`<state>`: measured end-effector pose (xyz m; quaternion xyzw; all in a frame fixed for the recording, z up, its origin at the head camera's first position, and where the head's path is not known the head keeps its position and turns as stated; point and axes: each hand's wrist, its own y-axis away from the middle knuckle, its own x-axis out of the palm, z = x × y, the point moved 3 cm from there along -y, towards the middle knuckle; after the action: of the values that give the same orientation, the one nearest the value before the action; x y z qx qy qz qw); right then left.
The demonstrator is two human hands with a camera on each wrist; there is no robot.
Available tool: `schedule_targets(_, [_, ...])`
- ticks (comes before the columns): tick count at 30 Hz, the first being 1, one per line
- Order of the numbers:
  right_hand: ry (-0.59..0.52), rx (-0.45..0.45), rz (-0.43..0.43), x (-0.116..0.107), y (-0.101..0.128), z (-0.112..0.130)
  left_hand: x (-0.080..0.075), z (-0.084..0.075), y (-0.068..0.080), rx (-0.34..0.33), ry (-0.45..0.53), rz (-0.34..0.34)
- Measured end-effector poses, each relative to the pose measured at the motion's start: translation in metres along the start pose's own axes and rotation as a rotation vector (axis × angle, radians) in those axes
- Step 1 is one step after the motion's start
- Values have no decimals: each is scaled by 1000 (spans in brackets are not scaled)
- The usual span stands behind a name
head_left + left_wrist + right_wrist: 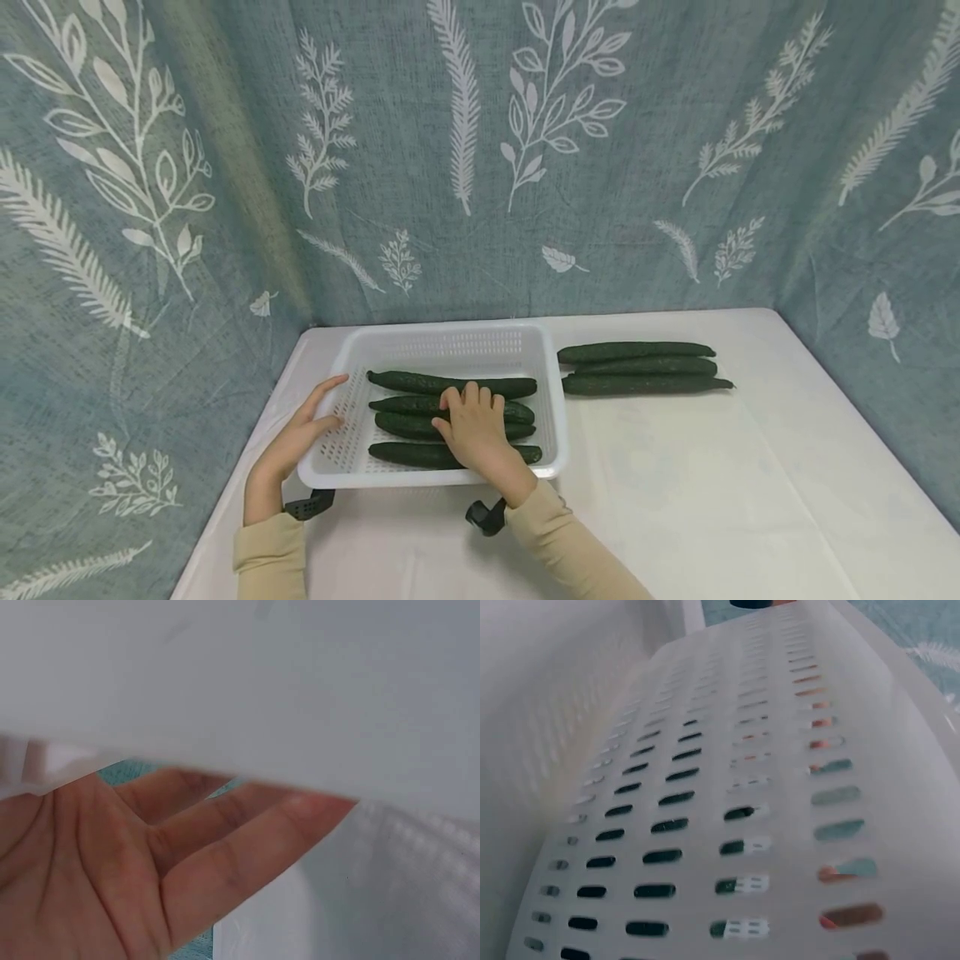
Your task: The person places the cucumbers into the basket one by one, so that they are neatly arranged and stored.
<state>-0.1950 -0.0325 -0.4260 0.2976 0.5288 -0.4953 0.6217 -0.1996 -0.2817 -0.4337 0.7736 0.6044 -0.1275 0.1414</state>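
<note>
A white plastic basket (442, 477) with slotted walls stands on the table and contains several dark green cucumbers lying side by side. My right hand (474, 427) reaches in over the near rim, its fingers bent over the second cucumber (401, 405) from the back and the thumb at its near side. The nearest cucumber (405, 454) lies under the right wrist. At the left rim is my left hand (296, 433), its thumb and fingers spread against the basket. The left wrist view shows its fingers fairly straight. Only the slotted wall (705, 825) fills most of the right wrist view; the right hand's grip is hidden there.
Three more cucumbers (641, 367) lie together on the white table (720, 475), just right of the basket. A patterned blue-green curtain (420, 275) closes off the back and sides. Black wrist-camera parts (486, 517) show below the basket's near edge.
</note>
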Motion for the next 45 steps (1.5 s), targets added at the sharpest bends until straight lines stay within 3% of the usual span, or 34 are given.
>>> schedule_targets(11, [-6,7,-40,-7,7,-12,0,2,0,-1,9,-3])
schedule_targets(29, [-73,-44,-218,-37,12,-37,1,3,-2,-3,10,-5])
schedule_targets(45, [-108,-73,-246,-54,24,-64,0,2,0,-8,7,-5])
